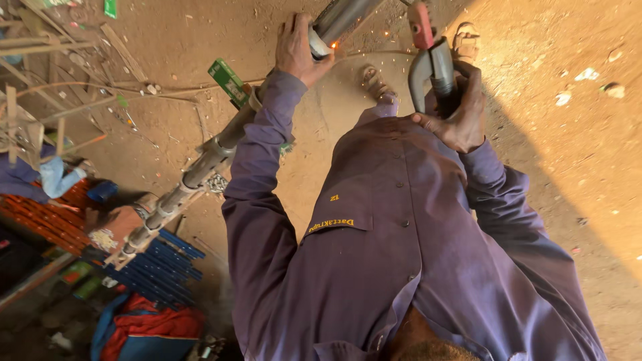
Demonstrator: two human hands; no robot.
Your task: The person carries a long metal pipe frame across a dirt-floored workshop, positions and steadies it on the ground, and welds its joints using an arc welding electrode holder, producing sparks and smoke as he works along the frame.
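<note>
Head view: left hand (pixel 297 50) closed around a grey metal pipe (pixel 214 154) running from far centre to the near left, sparks at the grip. Right hand (pixel 458 110) gripping a red-and-grey electrode holder (pixel 431 60). A green rectangular box (pixel 229 81) lies beside the pipe; blue bars (pixel 164 271) are stacked near left.

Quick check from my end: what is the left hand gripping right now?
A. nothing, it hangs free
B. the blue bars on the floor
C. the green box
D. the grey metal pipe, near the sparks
D: the left hand wraps the grey metal pipe beside the orange sparks, while the right hand holds the welding electrode holder.
</note>
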